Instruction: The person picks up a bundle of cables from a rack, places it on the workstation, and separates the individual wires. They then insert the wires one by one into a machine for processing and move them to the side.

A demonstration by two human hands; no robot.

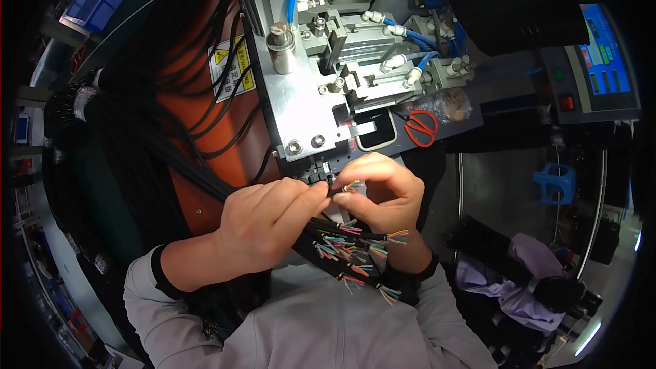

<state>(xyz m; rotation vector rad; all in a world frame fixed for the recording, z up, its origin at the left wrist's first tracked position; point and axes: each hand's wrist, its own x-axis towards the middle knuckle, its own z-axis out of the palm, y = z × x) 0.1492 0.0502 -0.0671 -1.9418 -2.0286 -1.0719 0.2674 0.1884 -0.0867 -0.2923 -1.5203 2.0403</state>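
My left hand [258,224] is closed on a black cable close to its stripped end, just in front of the metal machine [301,109]. My right hand [388,195] curls around that same end, thumb and forefinger on either side of the thin coloured wires [352,186]. Right beyond my fingertips is a small dark fixture [318,175] at the machine's front edge. Below my hands lies a bundle of black cables [318,229], their stripped ends fanned out in several colours. My fingers partly hide the held cable.
Red-handled scissors [421,128] lie right of the machine, beside a small black tray [377,131] and a clear plastic bag [447,106]. Many black cables drape over an orange surface [198,116] at left. A control screen [605,55] stands far right, above a blue stool [555,183].
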